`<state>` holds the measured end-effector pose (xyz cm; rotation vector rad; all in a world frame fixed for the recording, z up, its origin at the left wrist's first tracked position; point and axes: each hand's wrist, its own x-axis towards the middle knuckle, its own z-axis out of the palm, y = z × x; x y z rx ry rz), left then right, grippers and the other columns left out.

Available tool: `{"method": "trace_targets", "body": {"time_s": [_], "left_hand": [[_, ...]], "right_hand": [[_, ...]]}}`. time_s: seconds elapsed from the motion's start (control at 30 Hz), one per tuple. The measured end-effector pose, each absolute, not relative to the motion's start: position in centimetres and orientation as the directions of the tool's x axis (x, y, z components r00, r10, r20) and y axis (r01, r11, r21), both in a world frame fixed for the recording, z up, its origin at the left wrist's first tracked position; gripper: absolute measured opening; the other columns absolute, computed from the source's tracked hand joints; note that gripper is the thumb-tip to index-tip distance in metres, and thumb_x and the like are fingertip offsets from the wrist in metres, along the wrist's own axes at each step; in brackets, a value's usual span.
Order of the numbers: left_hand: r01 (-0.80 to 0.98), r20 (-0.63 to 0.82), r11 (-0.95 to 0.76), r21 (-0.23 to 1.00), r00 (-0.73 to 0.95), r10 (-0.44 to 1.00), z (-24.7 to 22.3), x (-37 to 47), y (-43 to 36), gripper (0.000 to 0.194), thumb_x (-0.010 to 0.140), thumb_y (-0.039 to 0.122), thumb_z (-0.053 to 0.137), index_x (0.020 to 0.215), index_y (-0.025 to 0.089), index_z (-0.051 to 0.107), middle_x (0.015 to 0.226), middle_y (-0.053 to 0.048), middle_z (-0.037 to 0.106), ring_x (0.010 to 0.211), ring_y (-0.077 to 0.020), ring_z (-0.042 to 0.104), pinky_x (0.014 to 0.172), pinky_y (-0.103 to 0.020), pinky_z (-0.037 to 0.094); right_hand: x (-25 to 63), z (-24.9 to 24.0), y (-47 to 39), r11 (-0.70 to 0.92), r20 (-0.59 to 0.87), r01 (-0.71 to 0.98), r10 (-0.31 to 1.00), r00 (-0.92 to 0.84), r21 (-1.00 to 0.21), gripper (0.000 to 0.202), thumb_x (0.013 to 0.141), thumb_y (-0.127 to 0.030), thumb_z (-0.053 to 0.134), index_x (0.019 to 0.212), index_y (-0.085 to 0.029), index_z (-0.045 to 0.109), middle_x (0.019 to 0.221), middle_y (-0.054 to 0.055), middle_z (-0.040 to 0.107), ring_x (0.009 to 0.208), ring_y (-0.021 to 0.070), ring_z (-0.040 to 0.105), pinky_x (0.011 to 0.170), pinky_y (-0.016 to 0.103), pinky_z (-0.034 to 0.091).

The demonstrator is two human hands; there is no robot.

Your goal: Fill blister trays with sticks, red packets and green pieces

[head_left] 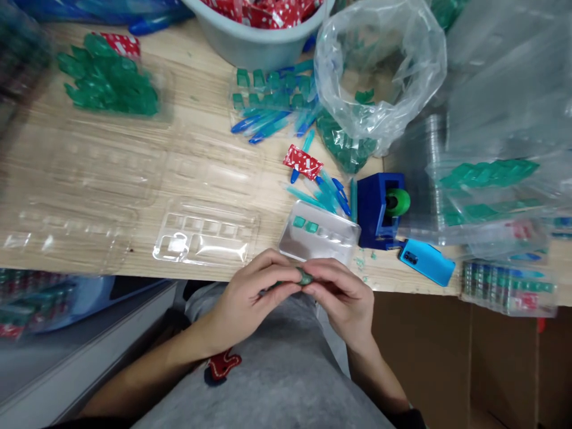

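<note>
Left hand [257, 293]: thumb and fingers pinching a small green piece [305, 277].
Right hand [345, 298]: pinching it too.
Green piece: dark, mostly covered, perhaps plastic.

Wood table [196, 89]. On it: bucket [250, 44] at back, open bag [382, 128], blue pieces [343, 201], dispenser [372, 208]; clear trays [217, 229] left, grey tray [308, 241] and phone [429, 263] near front edge.

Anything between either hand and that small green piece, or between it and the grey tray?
Nothing visible: the left hand and right hand pinch the small green piece. Toward the grey tray, only the hands intervene, at its near edge.
</note>
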<state>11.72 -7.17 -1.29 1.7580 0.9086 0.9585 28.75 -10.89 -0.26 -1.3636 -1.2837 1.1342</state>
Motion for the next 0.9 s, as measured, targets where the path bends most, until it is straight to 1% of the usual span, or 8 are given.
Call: {"method": "trace_targets", "body": {"time_s": [0.17, 0.27, 0.37, 0.43, 0.53, 0.63, 0.73, 0.9], "left_hand": [[0.333, 0.31, -0.452, 0.827, 0.401, 0.862, -1.8, 12.3, -7.1, 0.006, 0.092, 0.017, 0.057, 0.09, 0.019, 0.062, 0.08, -0.001, 0.064, 0.071, -0.0101, 0.064, 0.064, -0.02, 0.054], [0.351, 0.333, -0.482, 0.803, 0.407, 0.85, -1.8, 12.4, -7.1, 0.007, 0.093, 0.018, 0.056, 0.09, 0.018, 0.062, 0.079, -0.001, 0.065, 0.071, -0.0106, 0.064, 0.063, -0.021, 0.053], [0.303, 0.339, -0.475, 0.826, 0.407, 0.848, -1.7, 12.4, -7.1, 0.011, 0.092, 0.015, 0.057, 0.1, 0.019, 0.064, 0.083, -0.002, 0.066, 0.074, -0.0103, 0.064, 0.067, -0.02, 0.054], [0.244, 0.261, -0.37, 0.896, 0.386, 0.885, -1.8, 12.2, -7.1, 0.018, 0.091, 0.013, 0.058, 0.105, 0.021, 0.064, 0.084, -0.001, 0.067, 0.076, -0.0101, 0.064, 0.068, -0.02, 0.053], [0.15, -0.075, 0.025, 0.988, 0.343, 0.936, -2.0, 11.5, -6.9, 0.019, 0.089, 0.015, 0.059, 0.106, 0.022, 0.063, 0.08, 0.002, 0.064, 0.063, -0.0087, 0.059, 0.055, -0.019, 0.05], [0.014, -0.329, 0.348, 0.937, 0.362, 0.872, -2.6, 10.9, -6.6, 0.018, 0.088, 0.018, 0.055, 0.105, 0.021, 0.061, 0.085, 0.0, 0.063, 0.059, -0.0079, 0.056, 0.054, -0.021, 0.051], [-0.074, -0.374, 0.432, 0.899, 0.386, 0.843, -3.0, 10.6, -6.5, 0.016, 0.087, 0.018, 0.054, 0.102, 0.019, 0.061, 0.089, -0.002, 0.064, 0.063, -0.0088, 0.058, 0.059, -0.023, 0.054], [-0.132, -0.426, 0.508, 0.851, 0.393, 0.815, -3.3, 11.0, -6.6, 0.017, 0.087, 0.024, 0.057, 0.103, 0.019, 0.057, 0.084, -0.003, 0.067, 0.06, -0.0089, 0.057, 0.052, -0.02, 0.05]], "right_hand": [[28.9, -0.6, -11.1, -0.091, -0.075, 0.153, 0.991, 0.112, -0.984, 0.028, 0.079, -0.016, 0.075, 0.102, -0.032, 0.075, 0.095, 0.001, 0.077, 0.085, 0.0162, 0.073, 0.07, 0.028, 0.063], [28.8, -0.5, -11.3, -0.119, -0.103, 0.152, 0.989, 0.109, -0.981, 0.03, 0.08, -0.017, 0.074, 0.106, -0.032, 0.075, 0.098, 0.001, 0.077, 0.084, 0.0167, 0.074, 0.071, 0.029, 0.064], [29.4, -0.7, -11.2, -0.101, -0.083, 0.159, 0.99, 0.115, -0.982, 0.032, 0.082, -0.019, 0.072, 0.111, -0.033, 0.072, 0.098, 0.0, 0.077, 0.081, 0.0158, 0.074, 0.07, 0.029, 0.064], [30.4, -1.1, -10.8, -0.047, -0.005, 0.277, 0.989, 0.15, -0.96, 0.031, 0.083, -0.018, 0.071, 0.11, -0.034, 0.072, 0.099, 0.0, 0.077, 0.085, 0.0165, 0.073, 0.075, 0.031, 0.063], [32.8, -2.1, -9.2, 0.045, 0.149, 0.59, 0.98, 0.129, -0.806, 0.028, 0.085, -0.017, 0.069, 0.109, -0.03, 0.072, 0.098, 0.002, 0.076, 0.087, 0.0181, 0.071, 0.078, 0.035, 0.06], [34.7, -3.2, -7.4, 0.144, 0.147, 0.768, 0.987, -0.065, -0.624, 0.02, 0.089, -0.021, 0.065, 0.107, -0.024, 0.073, 0.095, 0.006, 0.076, 0.086, 0.0208, 0.069, 0.077, 0.038, 0.057], [35.3, -3.8, -6.3, 0.255, 0.098, 0.817, 0.966, -0.24, -0.518, 0.02, 0.093, -0.025, 0.059, 0.106, -0.021, 0.073, 0.095, 0.009, 0.076, 0.088, 0.0228, 0.067, 0.078, 0.039, 0.054], [34.6, -4.2, -6.0, 0.369, 0.096, 0.887, 0.929, -0.356, -0.279, 0.02, 0.095, -0.025, 0.056, 0.105, -0.019, 0.072, 0.092, 0.009, 0.075, 0.083, 0.0223, 0.064, 0.073, 0.036, 0.049]]}}
